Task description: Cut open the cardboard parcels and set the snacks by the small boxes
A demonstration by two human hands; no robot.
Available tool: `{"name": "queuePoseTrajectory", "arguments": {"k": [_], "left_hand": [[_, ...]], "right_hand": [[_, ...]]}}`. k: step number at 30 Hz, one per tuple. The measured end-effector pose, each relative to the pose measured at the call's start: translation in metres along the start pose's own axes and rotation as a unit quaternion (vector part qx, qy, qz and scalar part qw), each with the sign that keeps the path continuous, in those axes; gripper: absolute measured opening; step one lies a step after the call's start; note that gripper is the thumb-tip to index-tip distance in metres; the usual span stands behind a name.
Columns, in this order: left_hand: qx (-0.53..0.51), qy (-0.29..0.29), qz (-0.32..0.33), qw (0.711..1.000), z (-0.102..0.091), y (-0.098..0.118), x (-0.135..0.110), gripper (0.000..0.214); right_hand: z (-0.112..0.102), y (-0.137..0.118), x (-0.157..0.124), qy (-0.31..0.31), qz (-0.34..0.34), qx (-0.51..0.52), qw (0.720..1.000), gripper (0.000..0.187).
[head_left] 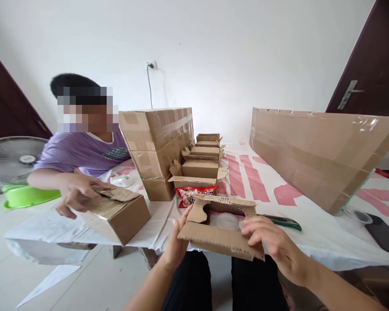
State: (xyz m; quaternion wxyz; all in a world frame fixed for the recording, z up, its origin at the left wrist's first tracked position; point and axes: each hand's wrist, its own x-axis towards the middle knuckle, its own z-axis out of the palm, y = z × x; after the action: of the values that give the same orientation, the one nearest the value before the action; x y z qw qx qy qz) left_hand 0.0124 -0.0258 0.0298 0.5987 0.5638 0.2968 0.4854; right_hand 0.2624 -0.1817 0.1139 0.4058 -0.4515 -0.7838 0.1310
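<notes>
In the head view, a person's left hand (176,242) gripped the left side of an open carton (217,242), the right hand (272,242) its right end. The carton hung over the near edge of the desk (324,242); a slackened grip could tip out the translucent object (225,221) inside it. The green-handled cutter (287,223) just right of the carton risked being knocked by a careless sweep.

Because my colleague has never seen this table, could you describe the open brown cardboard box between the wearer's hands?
Find the table covered with white cloth marked with pinkish-red patches. At its near edge, an open brown cardboard box is between the wearer's left hand and right hand. Unlike the row of open cardboard boxes beyond, it shows a pale, rounded object inside.
</notes>
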Motion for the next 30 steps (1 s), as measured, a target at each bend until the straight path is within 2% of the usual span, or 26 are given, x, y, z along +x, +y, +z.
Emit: {"name": "queuePoseTrajectory", "arguments": {"k": [3, 5, 6, 7, 9, 10, 12, 14, 16, 18, 21, 23, 27, 30], "left_hand": [[-0.041, 0.038, 0.032, 0.998, -0.012, 0.023, 0.007, 0.068], [0.009, 0.069, 0.079, 0.994, -0.013, 0.045, 0.015, 0.046], [0.058, 0.062, 0.097, 0.992, -0.010, 0.058, 0.019, 0.038], [0.107, 0.031, 0.105, 0.988, -0.005, 0.071, 0.022, 0.032], [0.215, -0.091, 0.103, 0.967, 0.008, 0.094, 0.029, 0.027], [0.275, -0.170, 0.103, 0.941, 0.016, 0.103, 0.031, 0.027], [0.400, -0.308, 0.127, 0.854, 0.029, 0.114, 0.033, 0.027], [0.512, -0.370, 0.180, 0.754, 0.037, 0.117, 0.033, 0.028], [0.596, -0.356, 0.237, 0.679, 0.039, 0.116, 0.029, 0.029], [0.642, -0.309, 0.281, 0.643, 0.035, 0.115, 0.025, 0.031], [0.672, -0.240, 0.308, 0.629, 0.023, 0.120, 0.023, 0.029], [0.688, -0.222, 0.297, 0.624, 0.014, 0.124, 0.025, 0.030], [0.704, -0.232, 0.282, 0.609, 0.005, 0.126, 0.035, 0.045], [0.708, -0.271, 0.271, 0.593, 0.009, 0.122, 0.045, 0.051]], "right_hand": [[-0.003, -0.006, 0.007, -0.056, 0.026, -0.032, 0.998, 0.038], [-0.003, -0.008, 0.018, -0.072, 0.049, -0.084, 0.993, 0.025], [-0.002, -0.007, 0.024, -0.085, 0.054, -0.109, 0.989, 0.021], [-0.001, -0.006, 0.031, -0.104, 0.055, -0.134, 0.984, 0.019], [0.001, -0.002, 0.044, -0.152, 0.045, -0.187, 0.969, 0.022], [0.002, 0.000, 0.049, -0.176, 0.036, -0.215, 0.960, 0.024], [0.002, 0.002, 0.056, -0.200, 0.020, -0.268, 0.942, 0.030], [0.000, 0.001, 0.058, -0.178, 0.005, -0.313, 0.933, 0.031], [-0.006, -0.001, 0.054, -0.128, -0.008, -0.352, 0.927, 0.022], [-0.014, -0.002, 0.047, -0.081, -0.013, -0.387, 0.918, 0.015], [-0.027, 0.002, 0.034, -0.053, -0.018, -0.429, 0.902, 0.014], [-0.031, 0.006, 0.027, -0.049, -0.024, -0.437, 0.898, 0.019], [-0.027, 0.004, 0.029, -0.082, -0.024, -0.370, 0.925, 0.020], [-0.014, -0.004, 0.041, -0.119, -0.010, -0.328, 0.937, 0.020]]}}
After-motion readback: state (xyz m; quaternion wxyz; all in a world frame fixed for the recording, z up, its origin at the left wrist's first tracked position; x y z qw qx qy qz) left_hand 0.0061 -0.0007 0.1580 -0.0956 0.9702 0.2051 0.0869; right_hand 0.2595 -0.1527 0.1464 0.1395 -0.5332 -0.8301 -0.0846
